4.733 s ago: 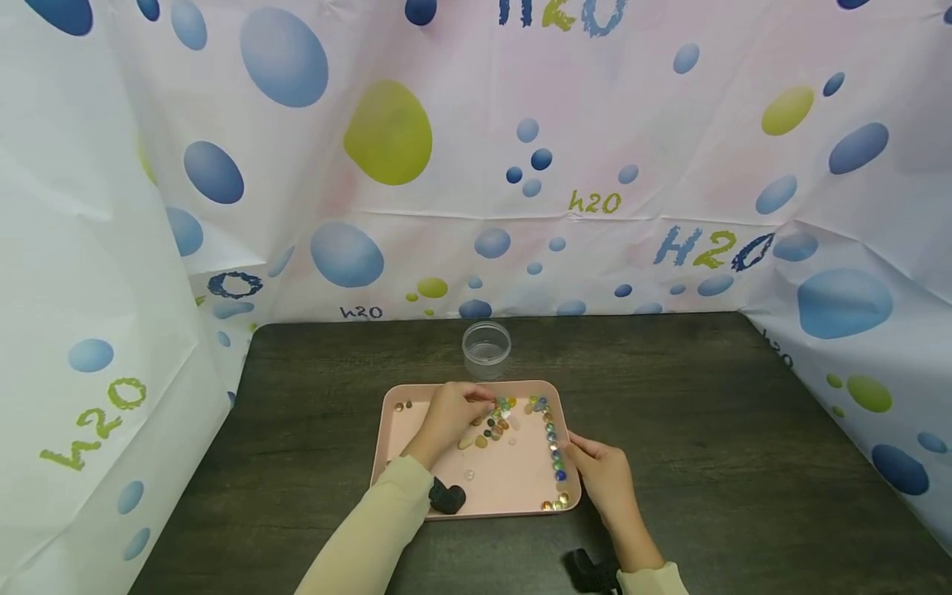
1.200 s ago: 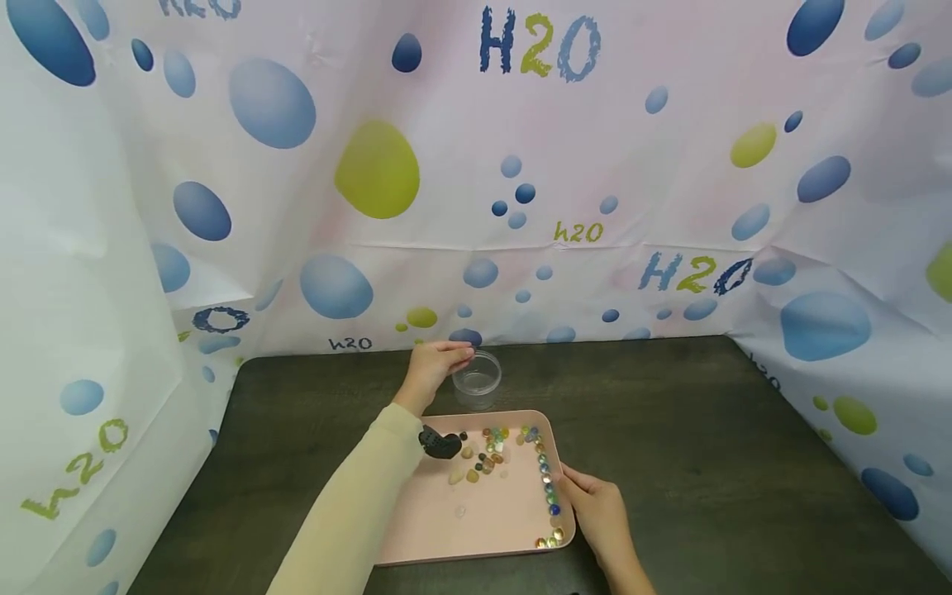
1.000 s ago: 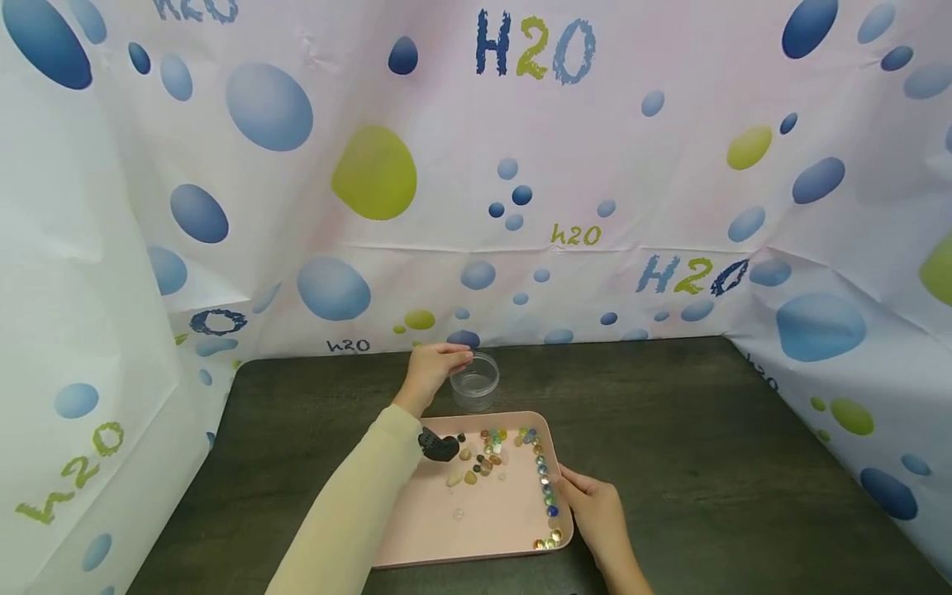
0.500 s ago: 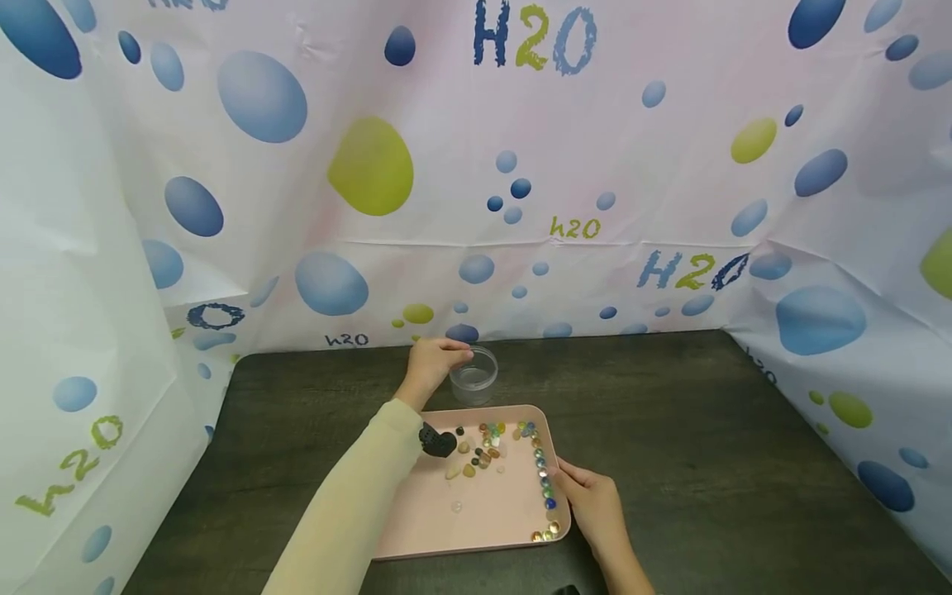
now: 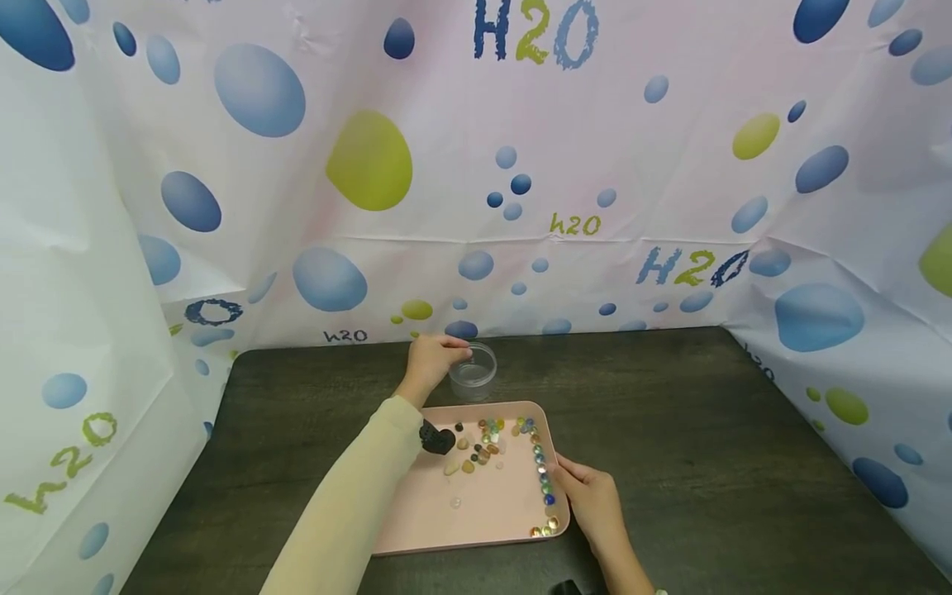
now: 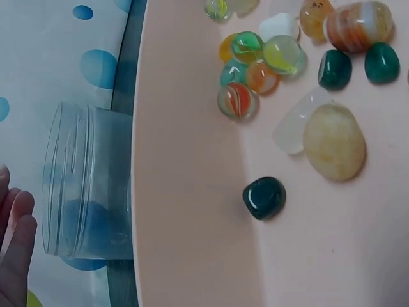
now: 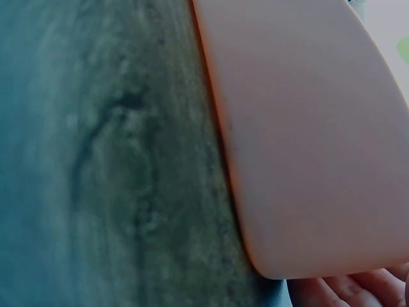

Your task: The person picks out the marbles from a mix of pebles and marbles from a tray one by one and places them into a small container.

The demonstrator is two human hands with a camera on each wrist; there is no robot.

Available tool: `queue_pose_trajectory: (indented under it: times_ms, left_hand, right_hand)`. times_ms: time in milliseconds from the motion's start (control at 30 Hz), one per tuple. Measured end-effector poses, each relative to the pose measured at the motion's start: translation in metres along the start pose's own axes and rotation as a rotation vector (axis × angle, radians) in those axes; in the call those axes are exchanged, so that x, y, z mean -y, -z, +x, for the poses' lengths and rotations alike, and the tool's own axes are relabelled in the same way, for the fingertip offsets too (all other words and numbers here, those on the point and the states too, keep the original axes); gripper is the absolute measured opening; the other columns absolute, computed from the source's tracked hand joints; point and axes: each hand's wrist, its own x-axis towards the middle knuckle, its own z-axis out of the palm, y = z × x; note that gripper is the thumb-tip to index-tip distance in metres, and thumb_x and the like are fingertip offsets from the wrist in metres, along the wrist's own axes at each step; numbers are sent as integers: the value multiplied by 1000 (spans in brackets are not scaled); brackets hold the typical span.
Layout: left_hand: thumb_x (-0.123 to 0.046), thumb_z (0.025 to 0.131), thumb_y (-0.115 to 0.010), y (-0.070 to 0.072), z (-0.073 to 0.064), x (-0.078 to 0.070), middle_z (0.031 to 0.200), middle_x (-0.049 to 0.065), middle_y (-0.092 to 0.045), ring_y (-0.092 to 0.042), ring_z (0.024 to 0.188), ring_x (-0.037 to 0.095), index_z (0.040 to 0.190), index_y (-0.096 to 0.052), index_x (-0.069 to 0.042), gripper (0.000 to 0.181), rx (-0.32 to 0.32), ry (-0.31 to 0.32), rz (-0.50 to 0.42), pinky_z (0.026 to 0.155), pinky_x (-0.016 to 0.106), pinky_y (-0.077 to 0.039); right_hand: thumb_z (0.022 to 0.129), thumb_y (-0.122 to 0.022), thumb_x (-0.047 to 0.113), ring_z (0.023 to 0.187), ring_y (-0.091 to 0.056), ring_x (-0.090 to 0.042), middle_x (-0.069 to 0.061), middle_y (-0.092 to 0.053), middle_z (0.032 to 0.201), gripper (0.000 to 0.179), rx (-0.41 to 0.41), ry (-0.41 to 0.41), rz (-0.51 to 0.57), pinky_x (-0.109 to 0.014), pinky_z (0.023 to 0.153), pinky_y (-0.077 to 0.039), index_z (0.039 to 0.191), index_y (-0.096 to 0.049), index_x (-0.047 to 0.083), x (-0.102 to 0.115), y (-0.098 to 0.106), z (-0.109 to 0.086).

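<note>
Left hand (image 5: 434, 364) has shifted from tray (image 5: 487, 525) to jar (image 5: 473, 384), apparent work point; fingers' hold indiscernible. Right hand (image 5: 595, 502) grips tray's right edge.

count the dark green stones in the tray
3: one stone alone near the tray's far wall; a second and third beside the striped stone. The left sleeve may hide more.

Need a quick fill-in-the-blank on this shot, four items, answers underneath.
1. The right hand grips the edge of the ____-colored tray.
2. The left hand is by the mouth of the clear jar, which stands ____ (inside/outside) the tray.
3. In the head view, the line of marbles runs along the tray's ____ (left/right) side.
4. The lettering on the backdrop reads ____.

Missing words: pink; outside; right; H2O.
</note>
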Motion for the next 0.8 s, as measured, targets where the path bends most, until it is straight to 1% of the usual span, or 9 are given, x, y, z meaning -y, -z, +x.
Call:
queue_pose_trajectory:
  times_ms: [133, 200, 367, 467, 567, 667, 800]
  left_hand:
    - [-28, 79, -74, 0, 1, 1, 99, 2, -71, -63, 92, 21, 92, -76, -14, 19, -5, 0, 9, 76, 35, -53]
    - [-28, 79, -74, 1, 0, 1, 102, 2, -70, -63, 95, 21, 90, -76, -15, 17, -12, -9, 8, 79, 36, -52]
    - [-27, 80, -73, 5, -6, 5, 108, 3, -68, -62, 99, 21, 96, -75, -11, 22, -14, -34, -45, 84, 38, -51]
    - [-27, 81, -72, 6, -11, 7, 106, 3, -69, -62, 97, 20, 99, -74, -12, 23, 12, -23, -106, 85, 39, -51]
    - [-27, 81, -72, 6, -15, 9, 102, 2, -70, -63, 94, 18, 98, -74, -15, 21, 43, 4, -166, 85, 39, -51]
    - [-29, 80, -73, 6, -21, 10, 102, 0, -70, -64, 94, 15, 97, -74, -17, 21, 68, 17, -192, 87, 38, -51]
    - [-28, 80, -73, 6, -32, 11, 101, 1, -70, -65, 93, 16, 97, -74, -15, 21, 111, 8, -225, 88, 40, -51]
  right_hand:
    - [84, -69, 28, 97, -66, -24, -17, -67, 107, 38, -6, 3, 1, -29, 73, -56, 112, -67, 2, 1, 0, -1]
    - [84, -69, 28, 96, -66, -24, -17, -67, 107, 38, -4, 8, 1, -30, 73, -56, 112, -67, 2, 2, 0, -1]
    - [85, -68, 28, 96, -66, -24, -17, -67, 106, 37, -3, 6, -1, -30, 73, -56, 112, -67, 2, 3, -1, -1]
    - [85, -68, 26, 96, -66, -24, -17, -67, 106, 36, -8, 12, -5, -29, 73, -56, 112, -67, 3, 2, -1, 0]
    - [84, -69, 27, 96, -66, -23, -17, -67, 106, 36, -12, 20, -2, -29, 73, -56, 111, -68, 3, 2, -2, 0]
    - [84, -69, 29, 96, -66, -23, -17, -67, 106, 38, -12, 25, 3, -29, 73, -56, 111, -68, 3, 2, -1, 0]
    - [84, -69, 30, 97, -66, -25, -17, -67, 106, 39, -6, 25, 8, -30, 74, -56, 112, -67, 2, 2, -1, -1]
